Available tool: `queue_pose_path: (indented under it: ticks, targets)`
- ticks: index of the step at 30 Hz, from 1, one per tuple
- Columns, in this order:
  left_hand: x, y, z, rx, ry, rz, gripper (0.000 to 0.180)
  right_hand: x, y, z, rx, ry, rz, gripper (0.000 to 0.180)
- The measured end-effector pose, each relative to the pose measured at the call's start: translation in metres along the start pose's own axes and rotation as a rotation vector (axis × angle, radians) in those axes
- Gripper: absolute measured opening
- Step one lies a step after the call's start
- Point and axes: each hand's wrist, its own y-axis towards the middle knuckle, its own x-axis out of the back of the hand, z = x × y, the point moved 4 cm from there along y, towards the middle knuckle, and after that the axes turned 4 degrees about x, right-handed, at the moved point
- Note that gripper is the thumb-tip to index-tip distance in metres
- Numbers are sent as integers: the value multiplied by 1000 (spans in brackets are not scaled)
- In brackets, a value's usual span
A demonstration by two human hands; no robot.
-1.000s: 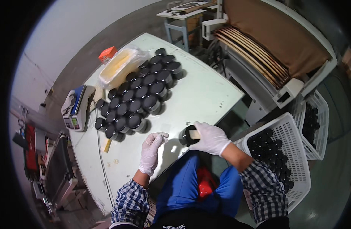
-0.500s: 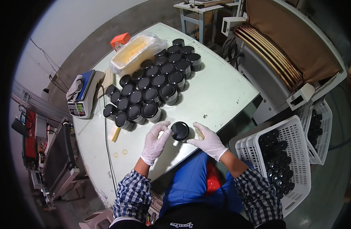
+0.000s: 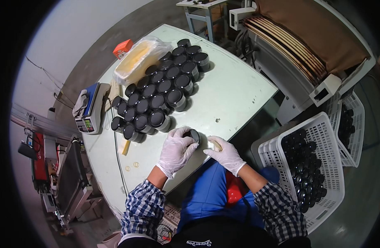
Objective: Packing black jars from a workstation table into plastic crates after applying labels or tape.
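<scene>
Both hands wear thin white gloves. Near the table's front edge, my left hand (image 3: 176, 153) is wrapped round a black-lidded jar (image 3: 193, 135), covering its left side. The jar looks tilted. Just to the right, apart from the jar, my right hand (image 3: 227, 155) has a small pale yellowish strip (image 3: 217, 145) between thumb and fingers; its exact kind is unclear. Beyond my hands, several clear jars with black lids (image 3: 157, 101) stand close together in rows. Two thin pale rings (image 3: 136, 164) lie left of my left hand, near a yellow strip (image 3: 125, 147).
A plastic-lined tub (image 3: 124, 78) with yellow contents stands behind the jars, beside an orange box (image 3: 123, 48). At left is a scale (image 3: 90, 108) with a cloth on it. White crates (image 3: 336, 182) of black lidded pieces stand at right, below a large machine (image 3: 297, 53).
My left hand has closed round the jar, whose lid faced up before and now looks tilted. My right hand stays beside it. The whole view has shifted slightly.
</scene>
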Motion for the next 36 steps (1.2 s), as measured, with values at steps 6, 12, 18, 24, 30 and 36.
queue_pose_path:
  ticks: [6, 12, 18, 24, 30, 36]
  targets:
    - [-2, 4, -9, -66, 108, 46, 20, 4, 1, 25, 217, -114, -65, 49]
    - [-6, -4, -3, -145, 191, -10, 23, -10, 12, 45, 579, -658, 88, 60]
    - [-8, -23, 9, -109, 95, -164, 47, -10, 11, 39, 674, -679, 26, 62]
    - [-18, -17, 4, -80, 354, 12, 76, -10, 10, 35, 476, -610, 164, 60]
    - [-30, -28, 3, -37, 381, 118, 77, 1, -2, 21, 574, -452, 42, 69]
    - [-22, -21, -2, -19, 373, 4, 77, 6, -11, 18, 517, -379, -5, 63]
